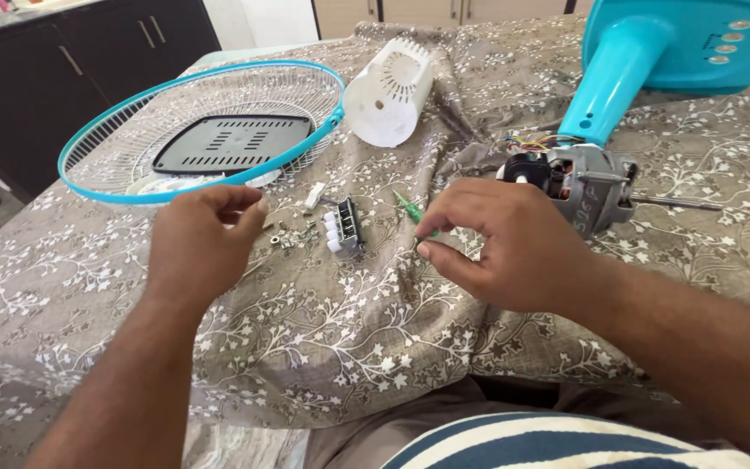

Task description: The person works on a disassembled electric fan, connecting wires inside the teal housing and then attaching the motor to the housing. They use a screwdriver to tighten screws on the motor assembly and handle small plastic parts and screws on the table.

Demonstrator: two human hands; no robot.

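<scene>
Pinching a thin green-handled screwdriver point(411, 211) beside the grey fan motor point(585, 184) — right hand point(514, 247) holds its handle; light, stiff, slippery. Left hand point(201, 239) loosely curled — contents unclear.

both arms are bare all the way up, no sleeves reaching the forearms or wrists anywhere in view. no watch, no bracelet, no rings showing on the left hand point(201, 247) or the right hand point(514, 252), and no gloves either. fingernails look short and plain. there's some hair along the forearms. down at the bottom edge you can see a striped shirt point(557, 443), wide dark navy bands alternating with off-white ones, looks like a soft knit tee. just above it there's a bit of brownish-grey fabric over the lap, probably trousers or shorts, can't tell which.
</scene>
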